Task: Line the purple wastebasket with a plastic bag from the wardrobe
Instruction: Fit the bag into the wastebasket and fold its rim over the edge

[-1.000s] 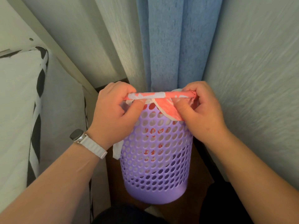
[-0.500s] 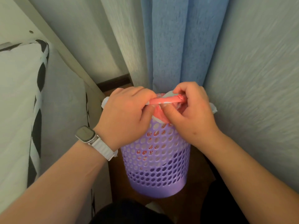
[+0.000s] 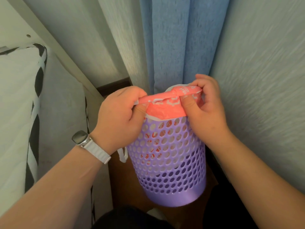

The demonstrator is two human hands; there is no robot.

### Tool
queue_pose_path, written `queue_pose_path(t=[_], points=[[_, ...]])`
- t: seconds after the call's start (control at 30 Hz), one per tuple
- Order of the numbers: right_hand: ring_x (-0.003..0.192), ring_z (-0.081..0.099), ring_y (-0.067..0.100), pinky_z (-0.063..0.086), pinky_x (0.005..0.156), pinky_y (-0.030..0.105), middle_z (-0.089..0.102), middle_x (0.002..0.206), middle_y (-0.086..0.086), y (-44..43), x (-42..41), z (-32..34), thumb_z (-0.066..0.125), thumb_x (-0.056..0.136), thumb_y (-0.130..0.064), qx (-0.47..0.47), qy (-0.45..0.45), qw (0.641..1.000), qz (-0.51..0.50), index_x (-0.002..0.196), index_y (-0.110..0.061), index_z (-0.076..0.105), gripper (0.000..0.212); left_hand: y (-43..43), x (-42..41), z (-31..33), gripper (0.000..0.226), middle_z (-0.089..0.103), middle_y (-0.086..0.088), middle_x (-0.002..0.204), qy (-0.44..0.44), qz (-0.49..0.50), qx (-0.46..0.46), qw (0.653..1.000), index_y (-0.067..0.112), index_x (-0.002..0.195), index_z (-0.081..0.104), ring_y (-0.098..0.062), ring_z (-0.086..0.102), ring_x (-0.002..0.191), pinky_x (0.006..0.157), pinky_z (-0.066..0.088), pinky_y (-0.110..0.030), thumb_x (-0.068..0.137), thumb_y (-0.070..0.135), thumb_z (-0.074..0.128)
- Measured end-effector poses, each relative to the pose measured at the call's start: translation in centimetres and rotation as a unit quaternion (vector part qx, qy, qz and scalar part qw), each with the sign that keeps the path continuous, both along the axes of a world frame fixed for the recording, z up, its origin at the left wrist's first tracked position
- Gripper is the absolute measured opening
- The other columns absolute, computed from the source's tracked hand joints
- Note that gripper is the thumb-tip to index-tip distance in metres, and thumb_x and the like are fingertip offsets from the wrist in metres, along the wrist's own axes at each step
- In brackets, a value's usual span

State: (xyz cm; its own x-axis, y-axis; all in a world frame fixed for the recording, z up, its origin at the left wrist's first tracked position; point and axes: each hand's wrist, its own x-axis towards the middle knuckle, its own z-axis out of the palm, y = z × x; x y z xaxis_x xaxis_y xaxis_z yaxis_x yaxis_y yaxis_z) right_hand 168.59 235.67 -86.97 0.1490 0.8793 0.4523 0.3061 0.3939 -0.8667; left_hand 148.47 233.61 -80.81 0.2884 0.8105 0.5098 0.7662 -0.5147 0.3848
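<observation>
The purple wastebasket (image 3: pixel 170 164), a perforated plastic cylinder, stands on the wooden floor in a narrow corner. A red-and-white plastic bag (image 3: pixel 166 107) sits inside it, its body showing through the holes and its top folded over the near rim. My left hand (image 3: pixel 118 116) pinches the bag's rolled edge at the left of the rim. My right hand (image 3: pixel 204 109) pinches it at the right. A white bag handle loop (image 3: pixel 123 154) hangs down on the basket's left side.
A bed with a white and black-patterned cover (image 3: pixel 21 113) is close on the left. A blue curtain (image 3: pixel 179 40) hangs right behind the basket. A textured wall (image 3: pixel 264 80) closes the right side. My dark-clothed knees (image 3: pixel 132 219) are just below the basket.
My hands have moved apart along the rim, stretching the bag's edge wider over it. More of the red bag now covers the near rim, and the view has drawn slightly closer.
</observation>
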Motion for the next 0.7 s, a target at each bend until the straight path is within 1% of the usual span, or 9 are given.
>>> queue_pose_path(t=[0.07, 0.13, 0.2, 0.27, 0.33, 0.4, 0.47, 0.6, 0.7], points=[[0.122, 0.047, 0.023, 0.037, 0.107, 0.038, 0.043, 0.123, 0.001, 0.0, -0.1, 0.2, 0.058, 0.080, -0.045, -0.015, -0.002, 0.999, -0.029, 0.112, -0.021, 0.051, 0.040, -0.1, 0.1, -0.1, 0.029, 0.057, 0.000, 0.076, -0.011, 0.004, 0.001, 1.000, 0.005, 0.088, 0.061, -0.015, 0.051, 0.071, 0.062, 0.041, -0.035, 0.093, 0.027, 0.043], [0.119, 0.050, 0.020, 0.040, 0.105, 0.040, 0.045, 0.125, 0.000, 0.1, -0.1, 0.5, 0.059, 0.076, -0.054, -0.057, 0.015, 0.997, -0.039, 0.116, -0.028, 0.046, 0.049, -0.1, 0.1, -0.2, 0.028, 0.054, 0.004, 0.077, -0.022, 0.007, -0.004, 1.000, 0.006, 0.088, 0.060, -0.014, 0.049, 0.071, 0.062, 0.040, -0.034, 0.093, 0.027, 0.043], [0.115, 0.054, 0.020, 0.044, 0.101, 0.046, 0.050, 0.124, 0.002, 0.2, -0.1, 0.5, 0.061, 0.074, -0.057, -0.077, 0.032, 0.996, -0.032, 0.111, -0.035, 0.045, 0.047, 0.0, 0.1, -0.1, 0.029, 0.054, 0.003, 0.076, -0.031, 0.004, -0.016, 0.999, 0.005, 0.087, 0.060, -0.014, 0.049, 0.071, 0.063, 0.040, -0.036, 0.093, 0.028, 0.043], [0.111, 0.055, 0.022, 0.045, 0.097, 0.050, 0.052, 0.120, 0.003, 0.1, -0.2, 0.4, 0.063, 0.074, -0.056, -0.066, 0.034, 0.997, -0.031, 0.103, -0.041, 0.044, 0.038, 0.1, -0.1, 0.3, 0.030, 0.054, 0.002, 0.075, -0.025, -0.005, -0.029, 0.999, 0.006, 0.085, 0.061, -0.014, 0.049, 0.070, 0.064, 0.041, -0.038, 0.091, 0.031, 0.045], [0.111, 0.054, 0.023, 0.044, 0.097, 0.051, 0.050, 0.118, 0.002, 0.0, -0.5, 0.2, 0.064, 0.074, -0.055, -0.052, 0.035, 0.998, -0.032, 0.100, -0.043, 0.043, 0.036, -0.1, 0.0, 0.9, 0.032, 0.055, 0.004, 0.076, 0.018, -0.003, -0.024, 1.000, 0.010, 0.088, 0.063, -0.016, 0.052, 0.072, 0.070, 0.043, -0.040, 0.089, 0.039, 0.049], [0.110, 0.055, 0.027, 0.044, 0.095, 0.053, 0.049, 0.117, 0.002, 0.1, -1.1, 0.1, 0.065, 0.074, -0.056, -0.045, 0.040, 0.998, -0.027, 0.102, -0.049, 0.042, 0.037, -0.4, 0.6, 1.2, 0.037, 0.062, 0.005, 0.085, 0.075, 0.020, -0.004, 0.997, 0.016, 0.097, 0.066, -0.020, 0.060, 0.082, 0.081, 0.043, -0.044, 0.089, 0.048, 0.050], [0.106, 0.055, 0.029, 0.045, 0.091, 0.054, 0.049, 0.112, 0.001, 0.1, -1.7, 0.2, 0.066, 0.075, -0.055, -0.037, 0.041, 0.998, -0.022, 0.103, -0.057, 0.040, 0.038, -0.7, 1.3, 1.3, 0.037, 0.067, 0.004, 0.093, 0.108, 0.052, 0.023, 0.992, 0.020, 0.104, 0.067, -0.022, 0.063, 0.088, 0.086, 0.042, -0.044, 0.090, 0.050, 0.051], [0.098, 0.055, 0.029, 0.046, 0.087, 0.053, 0.045, 0.101, -0.006, -0.4, -2.6, 0.6, 0.065, 0.075, -0.051, -0.016, 0.022, 0.999, -0.047, 0.097, -0.040, 0.040, 0.035, -0.6, 1.9, 1.1, 0.028, 0.067, 0.003, 0.090, 0.110, 0.102, 0.047, 0.988, 0.020, 0.098, 0.066, -0.024, 0.061, 0.086, 0.084, 0.038, -0.041, 0.091, 0.042, 0.052], [0.103, 0.054, 0.026, 0.045, 0.091, 0.051, 0.043, 0.102, -0.012, -0.8, -3.2, 0.7, 0.064, 0.076, -0.050, -0.016, 0.008, 0.999, -0.046, 0.105, -0.027, 0.045, 0.041, -0.4, 1.6, 0.6, 0.023, 0.062, 0.001, 0.081, 0.080, 0.104, 0.026, 0.991, 0.016, 0.088, 0.062, -0.027, 0.058, 0.080, 0.078, 0.039, -0.041, 0.089, 0.037, 0.052]])
